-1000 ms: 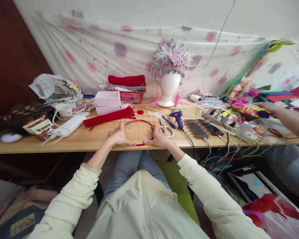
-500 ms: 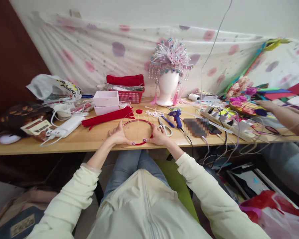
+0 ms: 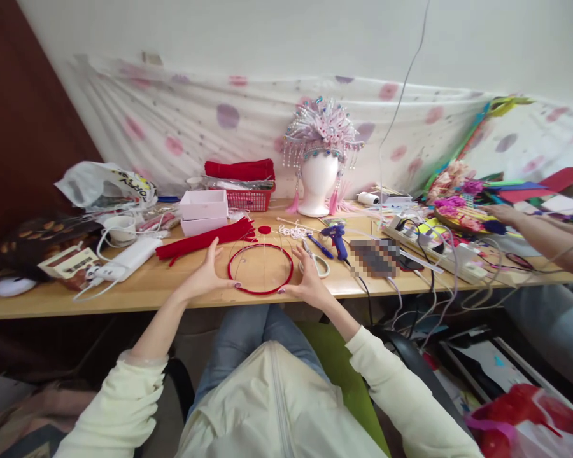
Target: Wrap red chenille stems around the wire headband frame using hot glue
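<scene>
A red-wrapped ring (image 3: 260, 293) lies on the table in front of me, with thin wires crossing it and reaching past its far side. My left hand (image 3: 205, 275) is open at the ring's left, its thumb tip at the near left rim. On the opposite side my right hand (image 3: 311, 278) is also open, fingers spread and thumb tip by the near right rim. Whether the thumbs touch the ring I cannot tell. Just beyond the ring is a small red disc (image 3: 264, 229). Scissors (image 3: 321, 267) lie right beside my right hand, partly hidden by it.
Red fuzzy stems (image 3: 205, 240) and white boxes (image 3: 203, 205) stand left of the ring. A blue glue gun (image 3: 335, 236), a pen (image 3: 321, 247) and a power strip (image 3: 439, 254) lie right. Behind, a foam head (image 3: 319, 184) wears a beaded headdress. Another person's arm (image 3: 535, 232) reaches in.
My hands have moved apart to the ring's sides and their fingers have spread, leaving more of the red rim visible. The camera view has tilted up slightly.
</scene>
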The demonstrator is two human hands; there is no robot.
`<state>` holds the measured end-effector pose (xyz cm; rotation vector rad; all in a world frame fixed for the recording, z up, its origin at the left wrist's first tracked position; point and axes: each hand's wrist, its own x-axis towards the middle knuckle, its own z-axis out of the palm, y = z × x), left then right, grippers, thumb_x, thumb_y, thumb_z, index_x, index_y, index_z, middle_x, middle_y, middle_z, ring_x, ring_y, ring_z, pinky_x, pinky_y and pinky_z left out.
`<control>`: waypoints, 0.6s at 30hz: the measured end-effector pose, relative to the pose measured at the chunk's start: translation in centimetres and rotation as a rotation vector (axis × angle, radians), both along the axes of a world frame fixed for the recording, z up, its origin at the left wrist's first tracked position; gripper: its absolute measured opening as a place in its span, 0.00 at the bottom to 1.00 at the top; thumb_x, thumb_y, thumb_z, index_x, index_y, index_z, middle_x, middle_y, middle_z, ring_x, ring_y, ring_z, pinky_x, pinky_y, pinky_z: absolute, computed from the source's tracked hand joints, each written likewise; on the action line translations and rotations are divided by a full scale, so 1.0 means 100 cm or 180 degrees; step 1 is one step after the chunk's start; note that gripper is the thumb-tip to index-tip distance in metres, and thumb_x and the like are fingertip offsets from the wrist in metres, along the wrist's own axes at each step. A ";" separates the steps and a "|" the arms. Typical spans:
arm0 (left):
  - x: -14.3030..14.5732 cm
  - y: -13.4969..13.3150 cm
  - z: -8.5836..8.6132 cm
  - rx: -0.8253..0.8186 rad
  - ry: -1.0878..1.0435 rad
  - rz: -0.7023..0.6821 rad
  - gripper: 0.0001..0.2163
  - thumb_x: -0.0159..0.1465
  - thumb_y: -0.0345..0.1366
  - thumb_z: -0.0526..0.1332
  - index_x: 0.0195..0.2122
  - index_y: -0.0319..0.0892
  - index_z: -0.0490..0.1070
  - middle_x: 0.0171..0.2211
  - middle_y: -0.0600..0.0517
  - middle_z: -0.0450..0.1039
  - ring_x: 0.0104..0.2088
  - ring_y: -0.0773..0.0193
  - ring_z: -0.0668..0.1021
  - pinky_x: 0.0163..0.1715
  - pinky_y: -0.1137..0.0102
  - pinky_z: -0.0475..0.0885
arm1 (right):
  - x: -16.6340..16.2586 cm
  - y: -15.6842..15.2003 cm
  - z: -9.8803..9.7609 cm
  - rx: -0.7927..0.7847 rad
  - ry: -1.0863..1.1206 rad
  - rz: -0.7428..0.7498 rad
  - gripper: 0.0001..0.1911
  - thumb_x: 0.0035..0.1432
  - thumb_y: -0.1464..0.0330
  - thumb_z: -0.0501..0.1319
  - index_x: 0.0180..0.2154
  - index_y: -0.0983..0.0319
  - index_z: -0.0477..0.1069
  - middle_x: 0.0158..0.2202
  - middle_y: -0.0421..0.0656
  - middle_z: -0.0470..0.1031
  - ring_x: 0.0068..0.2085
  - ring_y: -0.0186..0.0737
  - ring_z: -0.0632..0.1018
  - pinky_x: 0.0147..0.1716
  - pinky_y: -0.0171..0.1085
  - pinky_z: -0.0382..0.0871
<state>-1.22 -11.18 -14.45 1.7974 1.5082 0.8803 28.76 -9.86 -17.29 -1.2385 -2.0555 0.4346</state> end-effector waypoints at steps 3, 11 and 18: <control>-0.005 0.002 -0.002 -0.0048 -0.0094 -0.0103 0.62 0.51 0.42 0.75 0.74 0.46 0.26 0.69 0.32 0.61 0.71 0.49 0.63 0.67 0.51 0.57 | 0.000 0.000 -0.001 0.0011 -0.0007 0.0047 0.61 0.48 0.53 0.75 0.72 0.59 0.44 0.71 0.58 0.57 0.71 0.58 0.61 0.67 0.57 0.57; -0.035 0.025 0.010 -0.0029 0.0304 -0.0073 0.31 0.61 0.40 0.71 0.65 0.44 0.64 0.61 0.42 0.71 0.57 0.49 0.77 0.56 0.52 0.74 | -0.010 -0.004 -0.005 0.0182 -0.0142 -0.0166 0.56 0.47 0.57 0.76 0.70 0.60 0.50 0.65 0.57 0.67 0.66 0.64 0.68 0.64 0.61 0.60; -0.065 0.058 0.015 0.0288 0.1417 0.0999 0.17 0.70 0.41 0.63 0.58 0.41 0.70 0.56 0.44 0.73 0.50 0.53 0.79 0.48 0.53 0.78 | -0.016 -0.006 -0.007 0.0432 -0.0076 -0.0490 0.48 0.48 0.57 0.75 0.64 0.64 0.59 0.56 0.57 0.74 0.60 0.65 0.72 0.60 0.62 0.64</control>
